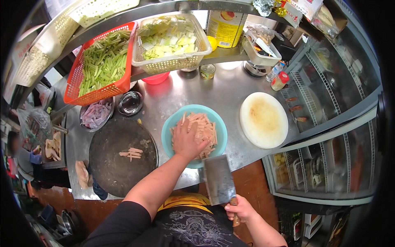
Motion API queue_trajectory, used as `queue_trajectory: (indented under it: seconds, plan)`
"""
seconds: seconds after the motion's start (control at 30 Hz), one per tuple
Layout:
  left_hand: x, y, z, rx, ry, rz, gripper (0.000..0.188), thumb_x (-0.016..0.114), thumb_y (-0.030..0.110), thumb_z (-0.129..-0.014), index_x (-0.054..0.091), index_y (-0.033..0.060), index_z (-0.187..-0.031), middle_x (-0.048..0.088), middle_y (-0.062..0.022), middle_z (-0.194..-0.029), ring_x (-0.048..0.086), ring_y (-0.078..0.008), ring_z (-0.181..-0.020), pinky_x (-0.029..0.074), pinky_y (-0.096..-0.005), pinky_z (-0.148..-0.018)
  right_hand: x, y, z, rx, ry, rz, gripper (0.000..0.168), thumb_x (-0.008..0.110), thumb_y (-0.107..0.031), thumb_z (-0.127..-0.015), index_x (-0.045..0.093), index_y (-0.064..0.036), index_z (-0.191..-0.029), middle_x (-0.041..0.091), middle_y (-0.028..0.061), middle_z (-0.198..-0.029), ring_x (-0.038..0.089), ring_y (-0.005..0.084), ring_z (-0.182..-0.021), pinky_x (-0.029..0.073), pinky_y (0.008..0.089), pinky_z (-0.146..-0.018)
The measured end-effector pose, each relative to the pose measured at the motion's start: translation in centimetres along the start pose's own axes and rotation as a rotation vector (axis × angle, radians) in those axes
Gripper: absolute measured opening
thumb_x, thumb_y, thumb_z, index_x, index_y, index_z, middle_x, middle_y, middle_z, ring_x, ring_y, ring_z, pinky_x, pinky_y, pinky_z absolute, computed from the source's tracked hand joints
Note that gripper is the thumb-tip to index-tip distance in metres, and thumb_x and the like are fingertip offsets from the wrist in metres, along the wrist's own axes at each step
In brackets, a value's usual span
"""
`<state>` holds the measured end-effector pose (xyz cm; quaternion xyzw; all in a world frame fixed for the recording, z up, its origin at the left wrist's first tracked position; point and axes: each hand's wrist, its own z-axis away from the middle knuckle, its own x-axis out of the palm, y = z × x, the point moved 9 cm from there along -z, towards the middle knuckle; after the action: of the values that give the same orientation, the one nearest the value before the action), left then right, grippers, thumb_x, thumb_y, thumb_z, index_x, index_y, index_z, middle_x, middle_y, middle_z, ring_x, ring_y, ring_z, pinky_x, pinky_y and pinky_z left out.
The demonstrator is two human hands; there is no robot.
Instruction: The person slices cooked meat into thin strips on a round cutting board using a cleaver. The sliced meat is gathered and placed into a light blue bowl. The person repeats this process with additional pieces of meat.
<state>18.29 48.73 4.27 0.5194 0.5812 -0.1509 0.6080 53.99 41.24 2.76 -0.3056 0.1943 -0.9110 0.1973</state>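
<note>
My left hand (187, 140) lies palm down, fingers spread, on a heap of pale pink cut strips (203, 129) in a turquoise plastic bowl (221, 123). Whether its fingers grip any strips cannot be told. Near the front edge of the steel table, my right hand (242, 210) grips the wooden handle of a Chinese cleaver (218, 179), its broad blade pointing up towards the bowl. Left of the bowl, several more strips (131, 153) lie on a round, dark chopping block (117, 176). A pale, elongated food piece (81, 173) rests beside the block's left edge.
A round white cutting board (264, 120) is right of the bowl. A metal bowl of raw meat (97, 114) stands behind the block. An orange basket of cut green stalks (128, 74) and a basket of chopped cabbage (172, 61) sit on the shelf. Glass-fronted refrigerators (324, 173) stand right; a person (26, 162) is far left.
</note>
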Motion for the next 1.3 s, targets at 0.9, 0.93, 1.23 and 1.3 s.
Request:
queue_trajectory:
  seconds: [0.9,0.93,1.23,1.3]
  plan:
    - [-13.7,-27.2,22.2,-0.630,0.583,0.085,0.074,0.088,0.031,-0.091,0.059,-0.0012,-0.152,0.056,-0.0288,-0.157,0.056,-0.0464,-0.142,0.049,-0.0524,-0.119,28.3,10.4,-27.2,-0.073,-0.473,1.197,0.042,0.081,-0.033,-0.100,0.061,0.003,-0.110,0.073,0.0214,-0.095,0.073,0.0362,-0.082,0.058,0.0494,-0.072]
    - [-13.7,-28.2,23.0,-0.609,0.645,-0.037,0.059,0.082,0.022,-0.097,0.063,0.0000,-0.148,0.057,-0.0272,-0.154,0.058,-0.0446,-0.139,0.053,-0.0495,-0.114,28.9,8.8,-25.5,-0.089,-0.484,1.202,0.043,0.082,-0.033,-0.100,0.061,0.004,-0.110,0.073,0.0238,-0.099,0.072,0.0411,-0.090,0.058,0.0507,-0.079]
    - [-2.5,-6.4,0.6,-0.068,0.347,0.526,0.037,0.063,0.010,-0.097,0.072,0.0011,-0.131,0.070,-0.0227,-0.127,0.064,-0.0433,-0.125,0.051,-0.0535,-0.112,7.3,-9.4,-5.7,-0.165,0.090,0.696,0.054,0.079,-0.008,-0.104,0.052,-0.005,-0.151,0.065,0.0035,-0.085,0.059,0.0133,-0.054,0.048,0.0328,-0.046]
    - [-1.1,-6.4,-0.3,-0.053,0.295,0.447,0.045,0.064,0.017,-0.096,0.070,0.0000,-0.137,0.068,-0.0232,-0.141,0.060,-0.0438,-0.136,0.043,-0.0547,-0.121,3.4,-10.0,-1.7,-0.270,0.227,0.586,0.046,0.078,-0.006,-0.101,0.053,-0.007,-0.139,0.062,0.0037,-0.084,0.059,0.0161,-0.054,0.050,0.0349,-0.046]
